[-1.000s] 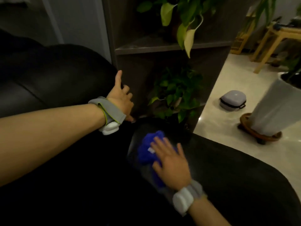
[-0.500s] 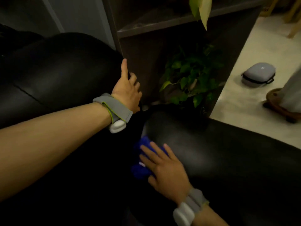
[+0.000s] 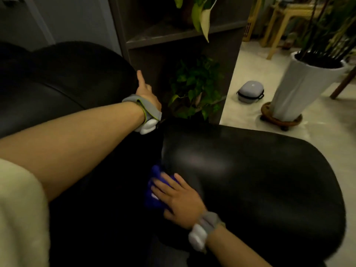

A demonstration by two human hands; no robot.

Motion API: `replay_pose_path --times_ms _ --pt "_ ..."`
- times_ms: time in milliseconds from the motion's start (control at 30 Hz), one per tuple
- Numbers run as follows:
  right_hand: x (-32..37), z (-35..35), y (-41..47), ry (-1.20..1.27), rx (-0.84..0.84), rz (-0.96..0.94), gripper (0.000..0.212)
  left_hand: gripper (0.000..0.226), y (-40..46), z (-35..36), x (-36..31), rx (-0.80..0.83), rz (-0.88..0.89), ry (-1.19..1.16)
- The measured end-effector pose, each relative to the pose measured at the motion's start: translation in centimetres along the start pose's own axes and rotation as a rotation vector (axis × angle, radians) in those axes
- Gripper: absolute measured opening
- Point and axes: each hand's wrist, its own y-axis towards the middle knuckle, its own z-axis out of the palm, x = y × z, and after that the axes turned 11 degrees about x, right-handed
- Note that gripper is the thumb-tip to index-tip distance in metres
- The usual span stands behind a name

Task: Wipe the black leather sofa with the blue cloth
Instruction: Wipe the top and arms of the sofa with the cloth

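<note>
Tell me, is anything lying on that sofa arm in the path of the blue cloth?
Nothing visible does. The right hand presses the blue cloth with flat fingers at the inner edge of the sofa armrest, whose leather top shows bare. The left hand rests farther back, against the backrest.

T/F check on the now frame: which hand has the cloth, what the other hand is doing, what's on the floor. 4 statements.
1. The right hand presses the blue cloth on the sofa. True.
2. The left hand holds a second cloth. False: it holds nothing, one finger extended, by the backrest.
3. A grey case lies on the floor. True.
4. The white planter sits on the sofa. False: it stands on a floor stand.
</note>
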Motion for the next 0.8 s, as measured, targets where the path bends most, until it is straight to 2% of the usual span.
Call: replay_pose_path --times_ms 67,167,267,300,367,467,533,567,633,733,767,800 --pt "-2.8 0.1 -2.5 -0.003 -0.070 0.063 0.073 0.046 0.6 0.2 -0.4 -0.009 -0.017 0.006" --pt "-7.4 -1.2 -4.1 0.137 -0.189 0.432 0.072 0.047 0.8 0.6 -1.0 0.013 -0.026 0.030" --pt "-6.9 -2.2 -2.0 0.185 -0.211 0.758 0.074 0.050 0.6 0.3 -0.9 0.006 -0.019 0.023" --pt "-5.8 -2.3 -1.0 0.171 -0.210 0.775 0.076 0.049 0.6 0.3 -0.8 0.007 -0.021 0.022" --pt "-3.1 -1.9 0.5 0.150 -0.243 0.689 0.081 0.049 0.5 0.4 -0.8 0.010 -0.031 0.011" --pt "-0.4 -0.1 0.2 0.040 -0.184 0.375 0.085 0.049 0.3 0.6 -0.8 -0.006 -0.017 0.003" --pt "-0.3 0.9 -1.8 -0.033 -0.111 0.274 0.084 0.051 0.4 0.6 -0.8 -0.003 -0.014 0.028" --pt "-1.0 1.0 -3.0 -0.021 -0.123 0.320 0.083 0.050 0.6 0.6 -0.8 0.001 -0.011 0.056" --pt "-3.5 1.0 -5.1 0.065 -0.214 0.551 0.081 0.047 0.7 1.0 -0.9 -0.039 0.017 0.100" --pt "-6.0 -0.5 -5.8 0.234 -0.282 0.923 0.075 0.051 1.8 1.3 -1.5 -0.238 0.232 0.062" --pt "-5.2 -0.7 -4.9 0.245 -0.298 0.943 0.074 0.059 2.1 1.1 -2.0 -0.275 0.339 0.017" --pt "-3.9 -0.7 -3.8 0.226 -0.317 0.884 0.075 0.071 2.3 0.8 -2.6 -0.267 0.445 -0.027"
